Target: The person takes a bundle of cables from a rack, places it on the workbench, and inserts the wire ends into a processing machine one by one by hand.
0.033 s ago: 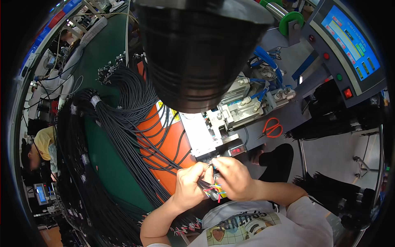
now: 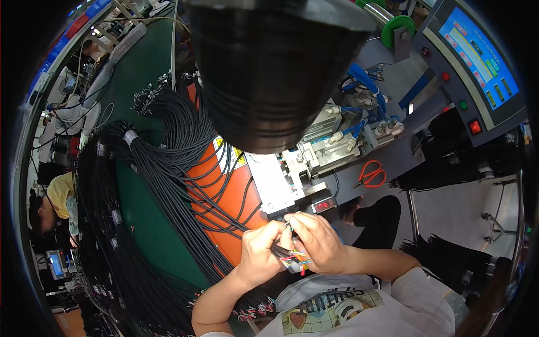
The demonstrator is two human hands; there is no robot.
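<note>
My left hand [image 2: 261,251] is closed around a few black cables [image 2: 275,247], just in front of the machine. Short coloured wires [image 2: 293,259], red, yellow, blue and white, fan out from the cable ends below its fingers. My right hand [image 2: 321,242] meets it from the right, thumb and fingertips pinched at the thin wire end of a cable close to the left fingertips. The fingers partly hide that tip. More black cables [image 2: 196,230] run from the left hand back to a thick bundle on the orange surface [image 2: 244,188].
A machine with metal cylinders [image 2: 334,151] and blue air hoses stands ahead. Red-handled scissors [image 2: 371,174] lie on its grey base. A control screen [image 2: 477,59] is at the upper right. A large black tube [image 2: 275,73] hangs overhead. Tied cable bundles [image 2: 115,216] cover the green table's left.
The right hand's fingers have shifted slightly and reach further over the wire tip. The coloured wires beneath have moved a little. The left hand stays in place.
</note>
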